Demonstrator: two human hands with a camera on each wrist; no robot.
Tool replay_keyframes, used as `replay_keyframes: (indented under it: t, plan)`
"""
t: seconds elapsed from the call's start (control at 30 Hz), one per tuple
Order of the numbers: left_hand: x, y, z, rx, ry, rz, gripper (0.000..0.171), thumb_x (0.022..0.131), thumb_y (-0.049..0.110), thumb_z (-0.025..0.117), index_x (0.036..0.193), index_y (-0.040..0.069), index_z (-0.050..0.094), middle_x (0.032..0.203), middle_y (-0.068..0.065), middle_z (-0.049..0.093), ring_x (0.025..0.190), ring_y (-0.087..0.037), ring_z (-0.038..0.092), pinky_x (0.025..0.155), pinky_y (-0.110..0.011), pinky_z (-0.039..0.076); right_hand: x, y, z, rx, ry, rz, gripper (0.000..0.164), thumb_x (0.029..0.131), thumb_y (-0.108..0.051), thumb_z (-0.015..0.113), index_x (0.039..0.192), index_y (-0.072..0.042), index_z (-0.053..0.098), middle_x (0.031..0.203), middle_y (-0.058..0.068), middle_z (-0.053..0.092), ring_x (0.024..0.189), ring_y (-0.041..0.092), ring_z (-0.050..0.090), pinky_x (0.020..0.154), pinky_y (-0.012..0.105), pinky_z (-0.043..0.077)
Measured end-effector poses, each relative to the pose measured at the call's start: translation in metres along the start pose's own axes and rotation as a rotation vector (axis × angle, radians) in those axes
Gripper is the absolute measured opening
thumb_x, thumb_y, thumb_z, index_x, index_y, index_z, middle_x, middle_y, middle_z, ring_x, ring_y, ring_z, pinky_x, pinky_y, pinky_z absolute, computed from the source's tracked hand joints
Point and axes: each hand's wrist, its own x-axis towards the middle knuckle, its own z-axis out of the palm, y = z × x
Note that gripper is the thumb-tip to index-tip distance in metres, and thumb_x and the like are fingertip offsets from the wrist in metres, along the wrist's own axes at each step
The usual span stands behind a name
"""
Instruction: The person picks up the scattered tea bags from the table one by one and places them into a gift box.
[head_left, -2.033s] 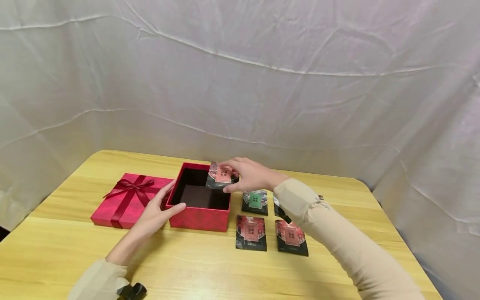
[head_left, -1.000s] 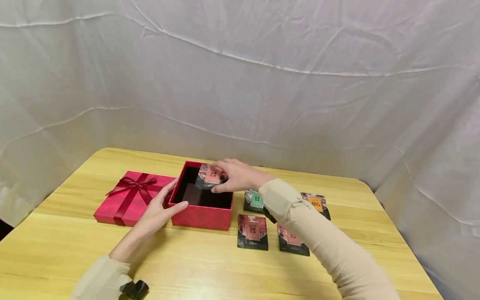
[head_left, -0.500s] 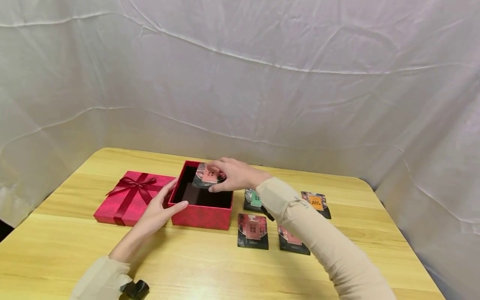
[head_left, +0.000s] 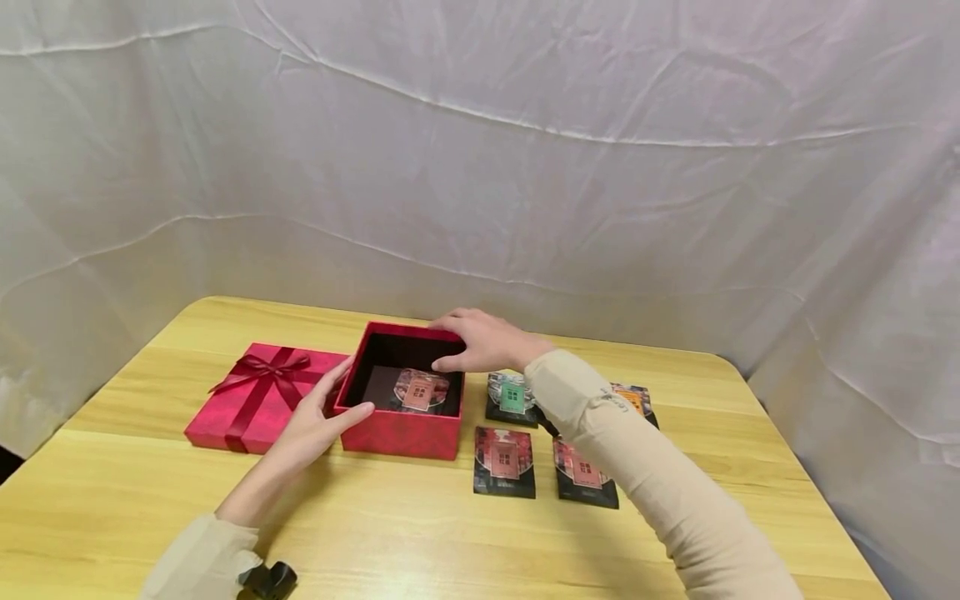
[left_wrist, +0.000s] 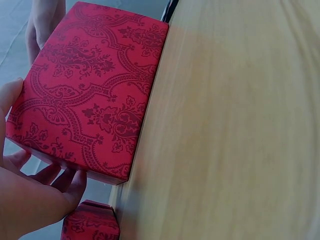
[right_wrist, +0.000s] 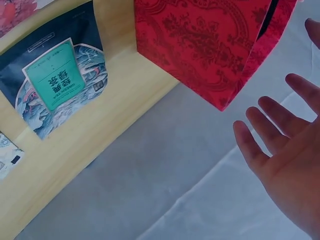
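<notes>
The red patterned gift box (head_left: pixel 401 435) stands uncovered on the table, its inside dark. On its floor, toward the front right, lies a tea packet (head_left: pixel 422 390) with a pink label. My left hand (head_left: pixel 307 429) holds the box's front left corner, thumb at the front rim and fingers along the left side; the left wrist view shows the fingertips against the box wall (left_wrist: pixel 90 95). Over the right rim hovers my right hand (head_left: pixel 491 343), holding nothing. In the right wrist view its spread fingers (right_wrist: pixel 272 125) are apart from the box.
Left of the box lies the red lid (head_left: pixel 202 429) with a dark red bow. To the right are a green-labelled packet (head_left: pixel 512 397), two pink-labelled packets, one nearer the box (head_left: pixel 504 462) and one farther right (head_left: pixel 585 475), and an orange-labelled one (head_left: pixel 636 398) partly behind the sleeve.
My right hand carried the pink-labelled tea packet left over the box and let go of it; the packet now lies inside. The right hand has drawn back toward the right rim. My left hand stays put.
</notes>
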Motion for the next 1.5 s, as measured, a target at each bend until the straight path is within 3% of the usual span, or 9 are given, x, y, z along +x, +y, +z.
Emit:
replay_keyframes:
  t: [0.3,0.43,0.67,0.9,1.13,1.33,1.5]
  plan:
    - [0.001,0.001,0.001,-0.009,0.001,-0.010,0.079,0.092,0.021,0.066,0.155,0.014,0.020,0.150,-0.019,0.032,0.128,-0.036,0.040,0.101,-0.045,0.035,-0.014,0.027,-0.010,0.054,-0.005,0.027,0.061,0.093,-0.039,0.062,0.147,-0.015,0.043,0.150,0.009,0.038,0.138,0.028,0.031,0.109,0.047,0.028]
    - [0.000,0.001,0.000,-0.005,0.001,-0.010,0.079,0.093,0.021,0.066,0.155,0.014,0.019,0.150,-0.019,0.032,0.129,-0.035,0.039,0.101,-0.044,0.035,-0.021,0.043,-0.009,0.086,0.014,0.028,0.061,0.094,-0.036,0.062,0.146,-0.011,0.043,0.148,0.010,0.041,0.135,0.029,0.036,0.107,0.048,0.031]
    - [-0.003,0.000,-0.002,-0.007,0.012,-0.021,0.079,0.092,0.021,0.066,0.155,0.014,0.019,0.150,-0.019,0.031,0.130,-0.036,0.038,0.102,-0.050,0.033,-0.031,0.066,0.003,0.130,0.030,0.083,0.059,0.093,-0.034,0.064,0.144,-0.009,0.046,0.143,0.013,0.046,0.129,0.031,0.044,0.103,0.051,0.036]
    - [-0.003,-0.002,-0.001,-0.004,0.017,-0.029,0.079,0.092,0.022,0.067,0.155,0.015,0.021,0.149,-0.018,0.033,0.127,-0.036,0.041,0.097,-0.035,0.039,-0.046,0.086,0.017,0.187,0.075,0.107,0.056,0.093,-0.030,0.064,0.141,-0.005,0.048,0.139,0.015,0.050,0.124,0.032,0.048,0.100,0.051,0.039]
    - [-0.003,-0.002,-0.003,-0.005,0.017,-0.016,0.078,0.093,0.022,0.066,0.155,0.015,0.020,0.150,-0.018,0.032,0.129,-0.036,0.040,0.101,-0.046,0.035,-0.060,0.113,0.031,0.311,0.162,0.152,0.052,0.092,-0.026,0.065,0.136,-0.001,0.053,0.135,0.018,0.053,0.121,0.034,0.050,0.099,0.052,0.039]
    - [-0.003,-0.004,-0.004,-0.006,0.016,-0.020,0.078,0.093,0.022,0.066,0.155,0.015,0.020,0.150,-0.018,0.032,0.129,-0.035,0.040,0.097,-0.032,0.039,-0.069,0.136,0.044,0.409,0.201,0.230,0.050,0.094,-0.027,0.064,0.135,-0.002,0.053,0.135,0.020,0.052,0.123,0.035,0.047,0.100,0.053,0.038]
    - [-0.003,-0.004,-0.003,-0.014,0.021,-0.024,0.078,0.093,0.023,0.066,0.155,0.016,0.020,0.150,-0.018,0.032,0.129,-0.036,0.039,0.101,-0.046,0.035,-0.078,0.151,0.050,0.426,0.237,0.256,0.049,0.095,-0.025,0.062,0.136,0.000,0.052,0.135,0.021,0.052,0.124,0.038,0.046,0.099,0.055,0.038]
